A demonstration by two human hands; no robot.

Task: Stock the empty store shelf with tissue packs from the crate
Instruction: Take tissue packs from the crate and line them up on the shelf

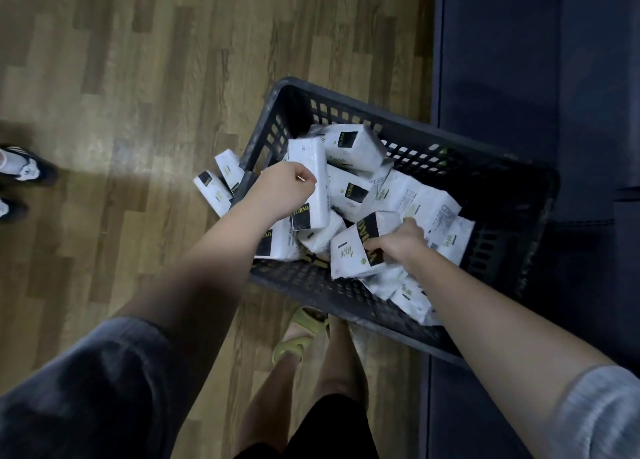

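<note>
Sleeves, grey and soft, frame both your bare forearms reaching down. Your left hand (282,188) is curled closed around one upright tissue pack (309,181); your right hand (398,244) clamps a second pack (356,250) near the crate's near wall. Step, judged: picking stock. The crate (502,181), dark perforated plastic, sits right of centre, heaped with glossy white film-wrapped bricks. Two stray packs (216,185) lie on woodgrain floor (138,77) beside its left wall. Next: lift both clear, turn to the shelf, which I cannot identify here.

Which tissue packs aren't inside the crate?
The two white plastic-wrapped tissue packs on the wooden floor, against the dark plastic crate's left outer wall; all others lie inside.
</note>
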